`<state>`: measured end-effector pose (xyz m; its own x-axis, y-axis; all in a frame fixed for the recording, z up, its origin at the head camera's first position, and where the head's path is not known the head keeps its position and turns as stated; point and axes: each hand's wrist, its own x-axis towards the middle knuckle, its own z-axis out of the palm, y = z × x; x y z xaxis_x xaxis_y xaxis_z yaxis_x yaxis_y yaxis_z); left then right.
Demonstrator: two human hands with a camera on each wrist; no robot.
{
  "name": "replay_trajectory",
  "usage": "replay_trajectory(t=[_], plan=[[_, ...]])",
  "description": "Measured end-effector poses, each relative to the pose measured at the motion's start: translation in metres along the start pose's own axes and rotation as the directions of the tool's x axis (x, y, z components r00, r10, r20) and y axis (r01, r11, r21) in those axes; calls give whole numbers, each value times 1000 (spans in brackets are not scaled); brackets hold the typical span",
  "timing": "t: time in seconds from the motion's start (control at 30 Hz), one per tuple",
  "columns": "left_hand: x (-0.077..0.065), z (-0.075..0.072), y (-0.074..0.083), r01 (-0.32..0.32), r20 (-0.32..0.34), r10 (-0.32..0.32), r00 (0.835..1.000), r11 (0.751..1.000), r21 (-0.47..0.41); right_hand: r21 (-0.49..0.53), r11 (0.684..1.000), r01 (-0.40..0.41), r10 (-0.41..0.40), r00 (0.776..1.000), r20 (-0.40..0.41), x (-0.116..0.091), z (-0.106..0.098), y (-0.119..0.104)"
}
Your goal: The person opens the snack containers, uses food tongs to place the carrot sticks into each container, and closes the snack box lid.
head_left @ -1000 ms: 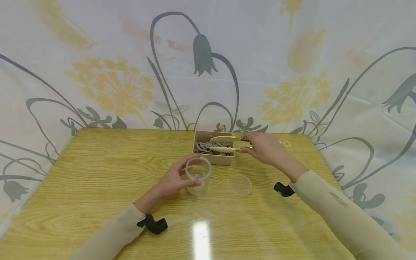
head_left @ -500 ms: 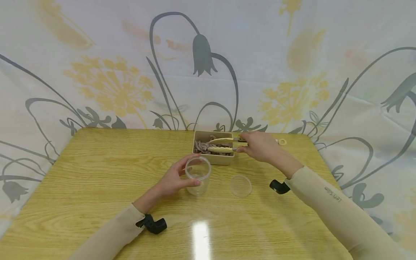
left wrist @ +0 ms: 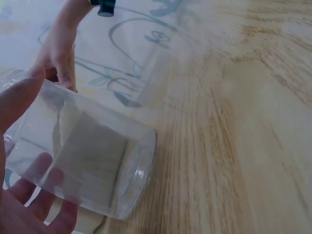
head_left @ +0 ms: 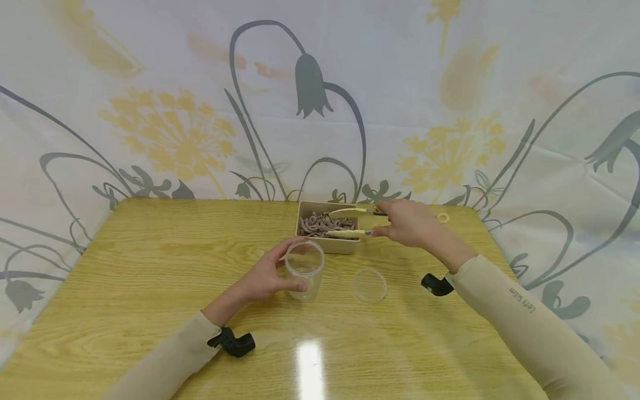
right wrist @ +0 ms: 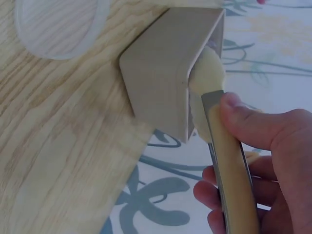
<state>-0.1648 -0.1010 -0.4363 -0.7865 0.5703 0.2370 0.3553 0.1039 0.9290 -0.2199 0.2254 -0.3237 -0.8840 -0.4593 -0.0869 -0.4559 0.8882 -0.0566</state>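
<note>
- Right hand [head_left: 407, 223]: grasps the tongs [right wrist: 229, 165], with the thumb on one arm and the fingers about the other.
- Tongs: grip lies along the handle, to the right of the box [head_left: 334, 246]; both pale tips reach past the box's right side into its interior. The two arms stand spread apart.
- Brown strands [head_left: 319, 223]: lie in a heap inside the box, beyond the fingers and about the tong tips. Whether the tips touch any strand cannot be told.
- Left hand [head_left: 267, 278]: grasps the clear jar [left wrist: 92, 146] around its side, thumb on the near face, fingers on the far face.
- Jar: upright, mouth up, just in front of the box's left end.
- Clear lid [head_left: 370, 286]: lies flat on the wooden table [head_left: 150, 266], right of the jar, apart from both hands.
</note>
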Motion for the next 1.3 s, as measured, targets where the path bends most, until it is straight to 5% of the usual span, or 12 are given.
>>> replay_trajectory(t=[0.23, 0.8, 1.3], plan=[[4, 2, 1, 9, -7, -9, 1000, 1000, -8, -12, 1000, 25, -25, 1000, 15, 8, 4, -7], [4, 6, -6, -11, -61, 11, 998, 1000, -6, -7, 999, 36, -37, 989, -143, 1, 6, -1], [7, 10, -8, -3, -153, 17, 988, 996, 90, 281, 958, 59, 17, 966, -259, -3, 7, 8]])
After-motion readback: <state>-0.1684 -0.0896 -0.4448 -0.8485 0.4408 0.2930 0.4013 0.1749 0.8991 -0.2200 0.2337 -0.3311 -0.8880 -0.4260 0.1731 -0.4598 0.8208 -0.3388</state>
